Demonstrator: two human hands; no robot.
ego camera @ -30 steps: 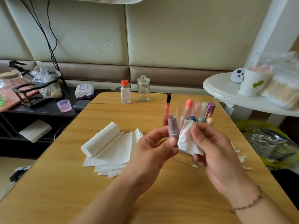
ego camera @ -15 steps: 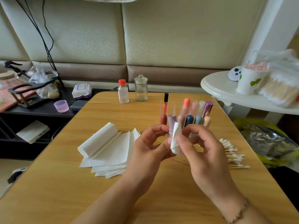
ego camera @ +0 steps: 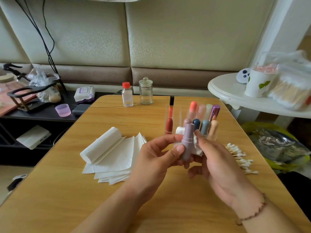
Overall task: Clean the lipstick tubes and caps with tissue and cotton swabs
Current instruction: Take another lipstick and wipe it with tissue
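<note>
Table fills the lower frame; tissue stack left of centre on it, a rolled tissue lying on the stack's upper left; lipstick rack right of centre, behind the hands; cotton swabs on the table at right, near its edge; bottle and jar side by side at the table's far edge, bottle left; side table at upper right, a cup on it; low shelf at left.
</note>
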